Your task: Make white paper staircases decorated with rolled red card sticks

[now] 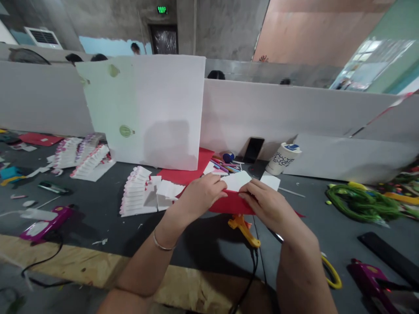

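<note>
Both my hands hold a folded red card just above the dark table, with a white paper piece on its top. My left hand pinches the card's left end, thumb on the white piece. Gripping the right end, my right hand has its fingers closed on the card. Directly below the card lies an orange glue gun with a black cord running toward me.
Stacks of folded white paper pieces lie left of my hands, more at far left. A white board stands behind, with red paper, pens, a phone and a cup. Green cord and purple glue guns lie at the sides.
</note>
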`<state>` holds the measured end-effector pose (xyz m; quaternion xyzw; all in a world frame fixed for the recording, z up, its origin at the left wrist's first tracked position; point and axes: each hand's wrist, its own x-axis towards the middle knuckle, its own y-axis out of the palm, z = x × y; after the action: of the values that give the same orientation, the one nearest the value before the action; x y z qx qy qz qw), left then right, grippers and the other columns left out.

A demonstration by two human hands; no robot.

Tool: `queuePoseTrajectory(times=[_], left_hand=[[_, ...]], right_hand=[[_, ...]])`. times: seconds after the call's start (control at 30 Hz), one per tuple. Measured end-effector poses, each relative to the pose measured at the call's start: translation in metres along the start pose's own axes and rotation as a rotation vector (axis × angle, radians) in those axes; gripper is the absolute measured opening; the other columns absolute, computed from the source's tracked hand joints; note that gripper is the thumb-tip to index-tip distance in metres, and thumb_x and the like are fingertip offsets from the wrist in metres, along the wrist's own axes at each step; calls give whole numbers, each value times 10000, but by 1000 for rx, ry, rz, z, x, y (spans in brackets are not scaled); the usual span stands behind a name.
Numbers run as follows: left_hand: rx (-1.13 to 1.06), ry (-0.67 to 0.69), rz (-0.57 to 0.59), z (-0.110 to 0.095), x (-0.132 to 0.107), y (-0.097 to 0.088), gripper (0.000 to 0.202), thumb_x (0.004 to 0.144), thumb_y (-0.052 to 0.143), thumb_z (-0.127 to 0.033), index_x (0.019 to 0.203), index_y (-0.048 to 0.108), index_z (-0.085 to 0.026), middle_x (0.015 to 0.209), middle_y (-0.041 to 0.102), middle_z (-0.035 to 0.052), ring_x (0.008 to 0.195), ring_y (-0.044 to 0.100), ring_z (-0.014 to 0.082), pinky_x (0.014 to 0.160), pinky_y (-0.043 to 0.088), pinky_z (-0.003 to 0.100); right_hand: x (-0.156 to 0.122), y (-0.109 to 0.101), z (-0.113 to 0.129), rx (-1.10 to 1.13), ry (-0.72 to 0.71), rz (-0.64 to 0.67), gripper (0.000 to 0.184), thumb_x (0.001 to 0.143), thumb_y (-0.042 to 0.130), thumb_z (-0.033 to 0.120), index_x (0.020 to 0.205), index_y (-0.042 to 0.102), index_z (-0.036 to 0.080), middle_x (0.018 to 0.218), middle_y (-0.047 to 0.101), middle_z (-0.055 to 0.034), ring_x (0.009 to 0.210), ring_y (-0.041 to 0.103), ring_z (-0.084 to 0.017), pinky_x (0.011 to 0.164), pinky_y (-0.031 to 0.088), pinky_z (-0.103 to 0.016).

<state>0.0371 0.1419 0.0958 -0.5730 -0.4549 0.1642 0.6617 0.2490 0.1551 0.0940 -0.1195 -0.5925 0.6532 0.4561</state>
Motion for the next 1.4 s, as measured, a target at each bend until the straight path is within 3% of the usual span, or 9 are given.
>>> queuePoseTrajectory(times=[0.27, 0.6, 0.93, 1.13, 1.3, 1.4], left_hand=[[5, -42, -6, 5, -9, -11, 120, 911, 594, -235, 850, 643, -144, 860, 598, 32, 756, 549, 138, 616, 429, 248], [-14, -33, -26, 5, -9, -14, 111, 945, 530, -224, 951, 597, -136, 938, 611, 56, 848, 565, 162, 704, 479, 275], [82, 22, -71, 6, -7, -9, 245, 992, 411, -223, 854, 593, -133, 845, 614, 55, 750, 547, 153, 658, 449, 278], [46, 52, -77, 7, -6, -5, 215, 984, 450, -279, 896, 602, -154, 856, 627, 38, 775, 558, 144, 649, 440, 250], [41, 20, -57, 10, -6, -7, 200, 963, 496, -294, 865, 607, -160, 840, 627, 33, 763, 556, 147, 632, 429, 249], [44, 4, -44, 10, -6, -10, 189, 959, 503, -272, 870, 624, -157, 853, 621, 41, 780, 560, 153, 644, 437, 259]], right_hand=[[-6, 1, 2, 14, 14, -34, 64, 918, 511, 223, 864, 542, 236, 819, 626, -11, 713, 587, -161, 602, 412, -270], [-4, 1, 2, -43, -2, -65, 166, 956, 467, 249, 831, 573, 224, 821, 607, -34, 778, 583, -181, 606, 410, -275], [-1, 1, -2, -194, -82, -121, 370, 1009, 341, 333, 811, 629, 208, 801, 663, -69, 785, 594, -201, 594, 439, -299], [-2, 2, -3, -106, -34, -73, 337, 1004, 350, 301, 806, 608, 215, 775, 640, -53, 768, 597, -190, 583, 418, -282], [-2, 5, -8, 30, 6, -34, 90, 936, 516, 266, 905, 593, 230, 842, 646, -21, 754, 601, -168, 609, 422, -269], [-2, 4, -8, 26, 11, -42, 114, 928, 519, 244, 841, 590, 229, 810, 626, -12, 697, 584, -152, 594, 416, -262]])
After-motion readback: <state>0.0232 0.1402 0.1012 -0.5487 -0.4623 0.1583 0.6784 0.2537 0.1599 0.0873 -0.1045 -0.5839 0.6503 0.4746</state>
